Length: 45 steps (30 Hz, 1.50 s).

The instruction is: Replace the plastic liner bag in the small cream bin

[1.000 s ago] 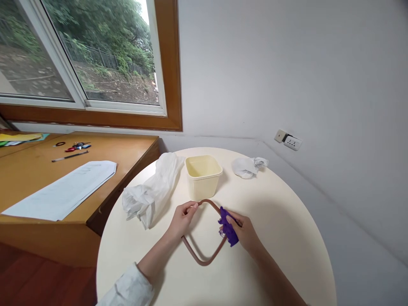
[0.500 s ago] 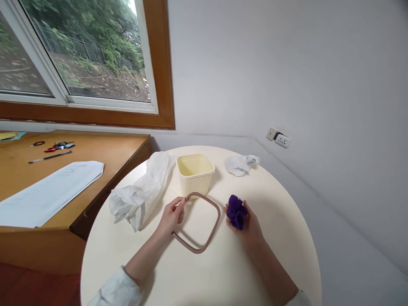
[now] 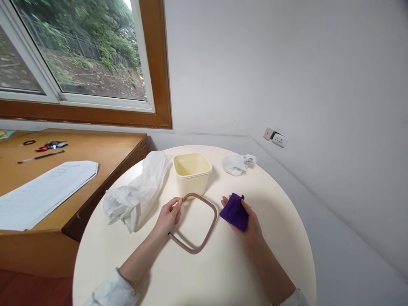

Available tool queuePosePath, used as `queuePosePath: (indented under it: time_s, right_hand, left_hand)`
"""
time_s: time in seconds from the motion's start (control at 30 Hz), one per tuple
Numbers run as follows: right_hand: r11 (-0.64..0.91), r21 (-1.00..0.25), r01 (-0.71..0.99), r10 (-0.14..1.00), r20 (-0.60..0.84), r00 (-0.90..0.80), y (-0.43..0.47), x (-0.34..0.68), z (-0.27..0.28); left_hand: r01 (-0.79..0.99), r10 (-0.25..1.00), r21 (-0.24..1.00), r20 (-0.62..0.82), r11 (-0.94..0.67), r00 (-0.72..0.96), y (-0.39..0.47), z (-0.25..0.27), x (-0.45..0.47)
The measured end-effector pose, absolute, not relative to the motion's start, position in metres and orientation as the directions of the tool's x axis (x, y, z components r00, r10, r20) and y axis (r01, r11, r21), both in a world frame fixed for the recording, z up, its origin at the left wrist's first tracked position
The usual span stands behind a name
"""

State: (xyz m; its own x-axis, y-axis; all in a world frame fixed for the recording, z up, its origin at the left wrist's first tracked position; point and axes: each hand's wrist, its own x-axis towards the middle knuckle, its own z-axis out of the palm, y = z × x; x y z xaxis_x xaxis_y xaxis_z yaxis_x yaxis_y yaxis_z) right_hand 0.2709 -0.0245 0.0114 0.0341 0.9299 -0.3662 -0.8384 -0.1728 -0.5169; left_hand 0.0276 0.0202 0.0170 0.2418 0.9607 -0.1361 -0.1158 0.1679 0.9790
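Observation:
Pinched in my left hand (image 3: 168, 216) is the corner of a brown square frame with rounded corners (image 3: 213, 226), an open ring held just above the table. My right hand (image 3: 250, 225) holds a purple cloth (image 3: 235, 211), its thumb on top and its fingers beneath. The cloth now shows a fairly flat face with corners. Just beyond the frame stands a cream plastic tub (image 3: 193, 180) without a lid, and its inside looks bare.
A crumpled white plastic bag (image 3: 143, 187) lies left of the tub on the round white table (image 3: 197, 284). A smaller crumpled bag (image 3: 236, 164) is at the back right. On the wooden desk (image 3: 105, 146) are papers (image 3: 47, 187), a pen (image 3: 41, 157) and scissors (image 3: 47, 147).
The purple cloth has gone from a bunched wad to a flatter, squarer shape in my right hand. My left hand still holds the frame. The view has shifted slightly to the right.

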Motion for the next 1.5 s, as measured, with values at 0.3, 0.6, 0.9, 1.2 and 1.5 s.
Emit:
queuePosePath:
  time_s: [0.3, 0.6, 0.9, 1.2, 1.5]
  right_hand:
    - [-0.090, -0.596, -0.798, 0.893, -0.403, 0.200, -0.021, 0.272, 0.003]
    - [-0.118, -0.682, -0.722, 0.884, -0.403, 0.236, -0.017, 0.276, -0.014]
    - [-0.117, -0.513, -0.851, 0.925, -0.368, 0.094, -0.024, 0.275, 0.005]
    - [-0.087, -0.510, -0.856, 0.963, -0.263, 0.058, -0.028, 0.270, 0.015]
    - [-0.108, -0.515, -0.851, 0.913, -0.391, 0.120, -0.022, 0.268, 0.004]
  left_hand:
    - [-0.110, 0.959, 0.979, -0.140, 0.171, 0.247, 0.021, 0.018, 0.029]
    - [-0.116, 0.956, 0.978, -0.141, 0.175, 0.259, 0.023, 0.013, 0.028]
    - [-0.087, 0.954, 0.981, -0.148, 0.176, 0.259, 0.022, 0.014, 0.029]
    - [-0.075, 0.956, 0.981, -0.155, 0.179, 0.250, 0.021, 0.015, 0.029]
    - [-0.066, 0.955, 0.981, -0.159, 0.181, 0.249, 0.023, 0.012, 0.030]
